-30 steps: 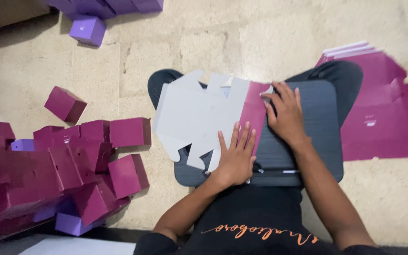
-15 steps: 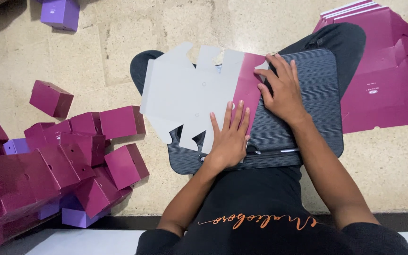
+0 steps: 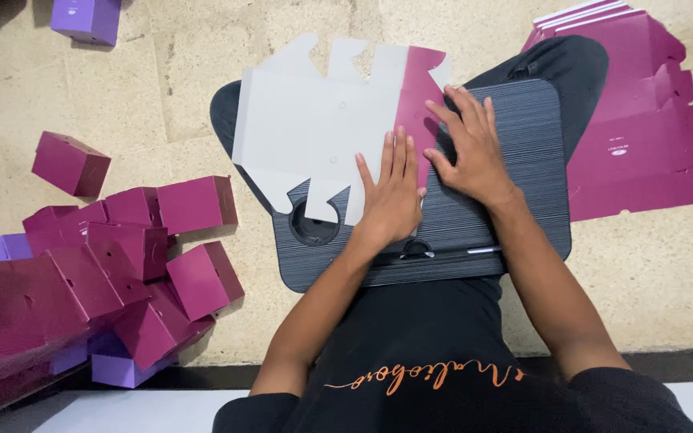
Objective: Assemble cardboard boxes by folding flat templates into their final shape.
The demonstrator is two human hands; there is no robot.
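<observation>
A flat die-cut cardboard box blank [image 3: 314, 128], white on its upper face with one magenta panel folded over at its right edge, lies across a dark ribbed lap tray [image 3: 515, 160] on my knees. My left hand [image 3: 391, 192] presses flat, fingers together, on the blank's right part beside the fold. My right hand [image 3: 471, 148] lies flat with fingers spread, partly on the magenta panel and partly on the tray. Neither hand grips anything.
A heap of folded magenta boxes [image 3: 114, 265] with a few purple ones lies on the floor at the left. One purple box [image 3: 86, 18] sits at the top left. A stack of flat magenta blanks [image 3: 635, 120] lies at the right.
The camera has moved closer. My left hand has slid up along the fold and my right hand has shifted left onto the magenta panel; the blank lies flatter.
</observation>
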